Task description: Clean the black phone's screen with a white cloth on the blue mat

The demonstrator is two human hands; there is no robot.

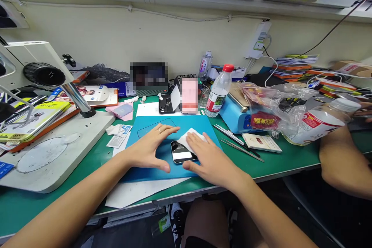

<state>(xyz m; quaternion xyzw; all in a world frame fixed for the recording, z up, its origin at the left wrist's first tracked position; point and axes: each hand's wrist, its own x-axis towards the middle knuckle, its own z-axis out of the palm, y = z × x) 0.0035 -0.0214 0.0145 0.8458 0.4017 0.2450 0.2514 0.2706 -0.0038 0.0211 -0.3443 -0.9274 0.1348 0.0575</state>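
A smartphone (182,156) with a dark, glossy screen lies on the blue mat (139,173) before me. My right hand (207,155) holds a folded white wipe (188,136), fingers pressed over it at the phone's upper right. Part of the phone is hidden under the wipe and that hand. Left of the phone hovers my left hand (149,146), thumb and fingers spread with nothing between them. A ring shows on one of its fingers. Torn sachets (117,136) lie to the left of the mat.
A microscope stand (58,155) takes up the left. Behind the mat are a black phone case (166,104) and a red-capped bottle (218,93). Tweezers (242,150), a small white box (261,142) and a blue device (235,112) sit right. Another person's arm (345,162) rests at far right.
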